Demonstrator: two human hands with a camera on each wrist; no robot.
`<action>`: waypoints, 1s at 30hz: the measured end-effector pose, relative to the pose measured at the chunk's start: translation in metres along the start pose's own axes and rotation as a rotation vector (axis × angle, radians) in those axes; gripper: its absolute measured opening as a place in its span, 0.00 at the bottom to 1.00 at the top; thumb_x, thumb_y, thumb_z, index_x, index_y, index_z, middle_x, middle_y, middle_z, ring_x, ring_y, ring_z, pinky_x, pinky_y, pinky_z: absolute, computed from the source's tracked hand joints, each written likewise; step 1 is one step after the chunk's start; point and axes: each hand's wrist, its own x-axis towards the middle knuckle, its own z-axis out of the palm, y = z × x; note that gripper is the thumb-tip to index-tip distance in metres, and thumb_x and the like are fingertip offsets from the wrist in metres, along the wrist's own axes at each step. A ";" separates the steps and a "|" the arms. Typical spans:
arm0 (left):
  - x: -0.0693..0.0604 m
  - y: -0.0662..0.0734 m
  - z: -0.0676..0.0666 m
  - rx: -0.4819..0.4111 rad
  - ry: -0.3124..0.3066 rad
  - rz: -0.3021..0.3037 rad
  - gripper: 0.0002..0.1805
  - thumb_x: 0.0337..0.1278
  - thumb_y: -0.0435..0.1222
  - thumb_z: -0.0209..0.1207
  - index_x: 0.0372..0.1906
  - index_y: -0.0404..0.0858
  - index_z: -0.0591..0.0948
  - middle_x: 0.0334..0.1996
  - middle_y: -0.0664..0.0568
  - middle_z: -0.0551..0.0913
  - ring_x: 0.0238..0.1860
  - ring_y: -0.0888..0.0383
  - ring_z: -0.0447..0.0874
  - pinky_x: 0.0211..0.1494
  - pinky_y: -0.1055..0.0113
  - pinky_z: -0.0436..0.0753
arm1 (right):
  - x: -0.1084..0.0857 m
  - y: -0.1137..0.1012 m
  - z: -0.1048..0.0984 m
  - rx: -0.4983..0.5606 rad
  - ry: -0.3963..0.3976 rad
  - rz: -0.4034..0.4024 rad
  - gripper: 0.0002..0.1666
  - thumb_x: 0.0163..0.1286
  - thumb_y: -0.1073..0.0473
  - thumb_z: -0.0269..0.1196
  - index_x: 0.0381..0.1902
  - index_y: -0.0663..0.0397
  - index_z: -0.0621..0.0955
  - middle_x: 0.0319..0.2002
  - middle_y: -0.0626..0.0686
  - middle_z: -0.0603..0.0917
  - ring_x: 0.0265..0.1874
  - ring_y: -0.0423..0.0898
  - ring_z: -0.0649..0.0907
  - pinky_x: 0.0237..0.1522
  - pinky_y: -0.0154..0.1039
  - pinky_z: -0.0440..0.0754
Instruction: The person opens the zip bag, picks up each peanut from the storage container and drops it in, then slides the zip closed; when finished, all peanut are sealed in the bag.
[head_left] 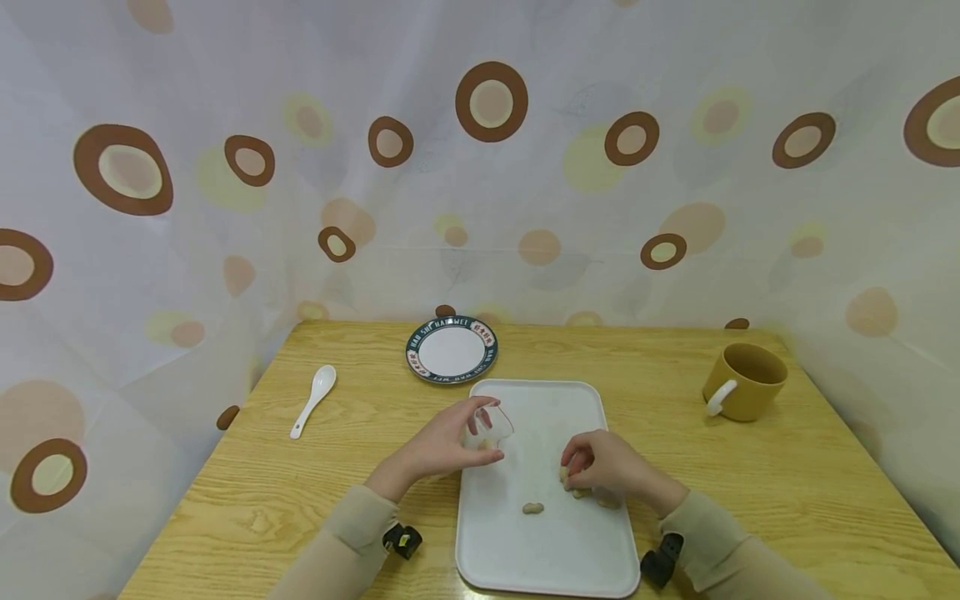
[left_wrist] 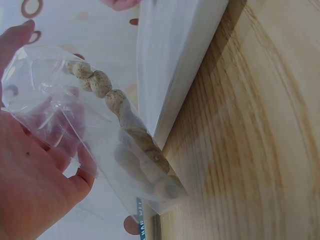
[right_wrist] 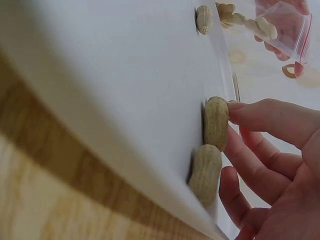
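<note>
Peanuts (right_wrist: pixel 206 172) are lying on the white tray (head_left: pixel 540 558). Over its left edge, the left hand (head_left: pixel 442 442) is gripping a clear bag (head_left: pixel 493 428); over its right half, the right hand (head_left: pixel 611 467) is pinching one peanut (head_left: pixel 564 474). A lone peanut (head_left: pixel 533 508) is lying crosswise in the tray's near half, nearer the right hand. That grip is hiding the pinched one's long axis from me.
</note>
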 end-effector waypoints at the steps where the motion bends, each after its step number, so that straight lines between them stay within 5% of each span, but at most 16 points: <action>1: 0.000 0.000 0.000 -0.002 -0.001 -0.001 0.41 0.53 0.51 0.68 0.71 0.44 0.68 0.43 0.57 0.78 0.44 0.57 0.75 0.46 0.64 0.75 | 0.000 0.000 0.000 0.002 0.000 0.003 0.10 0.55 0.66 0.72 0.34 0.56 0.82 0.24 0.47 0.81 0.25 0.42 0.78 0.29 0.33 0.76; 12: 0.000 0.001 0.001 0.006 -0.011 -0.011 0.41 0.53 0.50 0.68 0.71 0.45 0.67 0.44 0.56 0.78 0.44 0.57 0.76 0.45 0.64 0.75 | 0.000 0.000 -0.007 0.013 0.022 0.024 0.07 0.58 0.66 0.70 0.34 0.55 0.82 0.24 0.46 0.81 0.26 0.43 0.78 0.31 0.34 0.75; 21: 0.000 0.001 0.000 -0.001 -0.009 -0.021 0.40 0.54 0.51 0.68 0.71 0.46 0.67 0.45 0.56 0.78 0.45 0.56 0.75 0.45 0.63 0.75 | 0.008 -0.006 -0.009 -0.080 -0.075 -0.039 0.19 0.60 0.64 0.69 0.51 0.50 0.85 0.26 0.45 0.80 0.25 0.42 0.76 0.29 0.33 0.74; 30: -0.001 0.003 -0.001 -0.017 -0.004 -0.028 0.41 0.53 0.52 0.68 0.70 0.44 0.68 0.45 0.55 0.78 0.45 0.54 0.76 0.46 0.61 0.76 | 0.023 -0.019 -0.011 -0.125 -0.125 -0.093 0.18 0.60 0.65 0.70 0.50 0.49 0.86 0.26 0.44 0.81 0.27 0.41 0.76 0.33 0.34 0.76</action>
